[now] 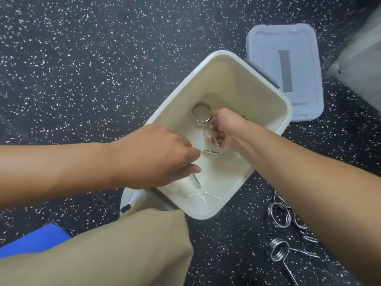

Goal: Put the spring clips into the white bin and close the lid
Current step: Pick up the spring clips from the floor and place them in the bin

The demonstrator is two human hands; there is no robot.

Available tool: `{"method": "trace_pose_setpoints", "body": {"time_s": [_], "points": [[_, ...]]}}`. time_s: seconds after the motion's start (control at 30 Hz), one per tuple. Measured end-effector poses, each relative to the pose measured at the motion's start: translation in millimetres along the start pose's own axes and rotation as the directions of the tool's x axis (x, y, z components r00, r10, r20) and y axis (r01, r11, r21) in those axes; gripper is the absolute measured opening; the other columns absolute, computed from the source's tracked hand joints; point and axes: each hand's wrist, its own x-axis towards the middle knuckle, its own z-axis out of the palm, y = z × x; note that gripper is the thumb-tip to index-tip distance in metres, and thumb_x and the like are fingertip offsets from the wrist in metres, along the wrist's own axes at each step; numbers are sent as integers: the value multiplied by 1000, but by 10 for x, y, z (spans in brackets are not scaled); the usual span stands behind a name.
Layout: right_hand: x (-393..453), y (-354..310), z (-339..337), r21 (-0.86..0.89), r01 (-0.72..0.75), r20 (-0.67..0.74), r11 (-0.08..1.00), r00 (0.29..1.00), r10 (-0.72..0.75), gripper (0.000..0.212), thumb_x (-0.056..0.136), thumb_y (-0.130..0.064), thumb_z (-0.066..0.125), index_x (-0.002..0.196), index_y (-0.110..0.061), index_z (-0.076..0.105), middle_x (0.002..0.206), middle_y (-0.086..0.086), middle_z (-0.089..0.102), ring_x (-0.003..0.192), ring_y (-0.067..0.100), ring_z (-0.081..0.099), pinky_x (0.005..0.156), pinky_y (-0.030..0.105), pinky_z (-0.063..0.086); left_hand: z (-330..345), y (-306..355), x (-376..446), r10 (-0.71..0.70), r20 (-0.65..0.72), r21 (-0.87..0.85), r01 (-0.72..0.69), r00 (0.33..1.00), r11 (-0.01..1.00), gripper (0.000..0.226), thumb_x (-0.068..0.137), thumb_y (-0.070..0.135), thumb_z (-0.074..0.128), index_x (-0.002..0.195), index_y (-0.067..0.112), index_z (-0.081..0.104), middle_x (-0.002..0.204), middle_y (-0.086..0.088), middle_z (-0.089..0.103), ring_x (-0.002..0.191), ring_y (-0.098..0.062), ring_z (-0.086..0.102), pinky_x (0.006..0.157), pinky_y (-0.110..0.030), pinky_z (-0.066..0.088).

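The right hand (pixel 224 126), at the centre of the frame, is inside the white bin (pixel 175 104) and grips a spring clip (pixel 201 114) by its handles. The left hand (pixel 156 155), over the bin's left rim, pinches the handles of a second clip (pixel 210 152). More spring clips (pixel 279 214) lie on the speckled floor (pixel 82 58) at lower right. The grey lid (pixel 286 71) lies beside the bin, upper right.
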Motion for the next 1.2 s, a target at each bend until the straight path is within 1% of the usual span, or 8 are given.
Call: {"method": "trace_pose_setpoints", "body": {"time_s": [0.27,0.5,0.63,0.73,0.83,0.97,1.1,1.2], "points": [[-83,48,13,12,52,-59,999,997,-51,4,93,-17,55,89,-15,55,61,1,45,41,15,37,47,23,34,-1,19,45,17,-8,11,-17,1000,1000,44,101,52,21,82,21,46,77,0,57,69,-31,58,57,-39,45],[-350,3,-111,-159,141,29,977,990,-138,27,101,-28,54,120,-9,61,92,3,61,79,19,61,87,36,52,-61,36,140,19,-57,23,-18,998,1000,41,100,50,26,77,21,43,68,1,53,61,-30,55,49,-34,38],[-646,-37,-308,-213,261,145,942,961,-234,24,99,-25,58,113,-7,65,96,6,69,78,19,67,83,34,54,-113,67,236,46,-55,53,-43,997,998,36,99,46,35,74,20,40,62,2,46,54,-30,50,47,-33,29],[-929,-81,-580,-226,340,219,913,931,-293,19,99,-20,61,108,-5,69,91,8,73,75,20,71,89,37,59,-142,103,326,43,-30,37,-42,999,998,36,99,46,35,74,21,37,63,4,35,54,-30,47,46,-36,39],[-1215,-115,-934,-226,399,249,889,906,-343,16,100,-17,61,104,-4,71,83,7,74,74,24,71,89,39,61,-174,152,428,26,-11,23,-25,1000,999,41,99,49,31,76,18,46,65,3,46,57,-30,53,49,-39,46],[-1458,-68,-1535,-288,437,206,852,897,-390,17,100,-16,60,97,-8,74,80,8,78,69,22,71,75,32,61,-230,288,668,31,-15,33,-30,999,999,45,98,53,27,74,19,45,63,2,49,54,-28,50,48,-37,46],[-1533,116,-2185,-425,377,116,823,924,-363,16,97,-16,63,93,-11,78,82,12,79,66,20,72,79,38,58,-296,551,977,94,-32,36,-93,995,995,43,99,52,30,70,21,41,59,3,50,45,-21,44,43,-28,28],[-1555,358,-2609,-427,291,14,856,949,-315,18,97,-16,63,90,-11,79,81,12,79,63,19,71,77,38,57,-324,796,1201,112,-22,-9,-113,993,994,43,99,53,29,71,22,39,58,4,45,45,-11,38,44,-29,30]]}}
